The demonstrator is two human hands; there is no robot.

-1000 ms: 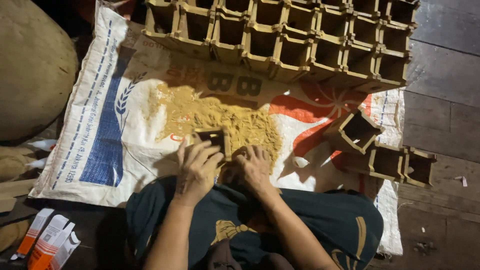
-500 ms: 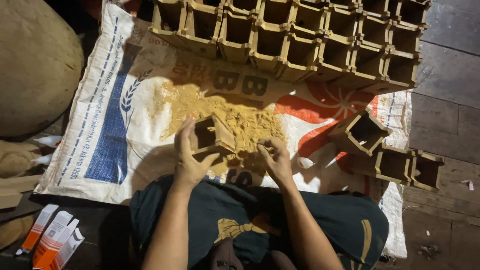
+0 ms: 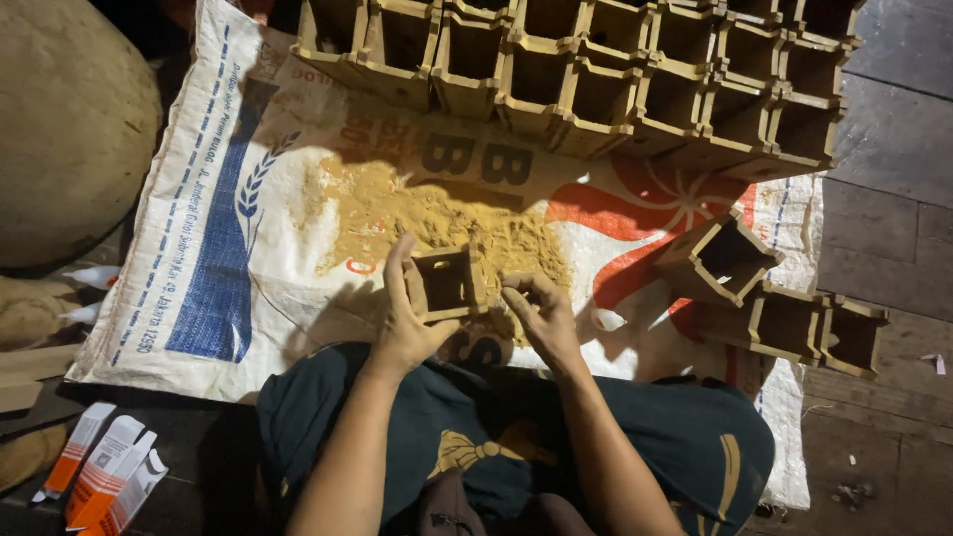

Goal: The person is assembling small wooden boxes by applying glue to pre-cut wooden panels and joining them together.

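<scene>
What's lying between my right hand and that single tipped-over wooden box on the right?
In the head view, a small white cone-shaped piece lies on the printed woven sack between the right hand and the tipped open wooden box.

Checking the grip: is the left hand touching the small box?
Touching. The head view shows the left hand wrapped against the side of the small box, thumb and fingers pressed to its wall with no gap.
</scene>
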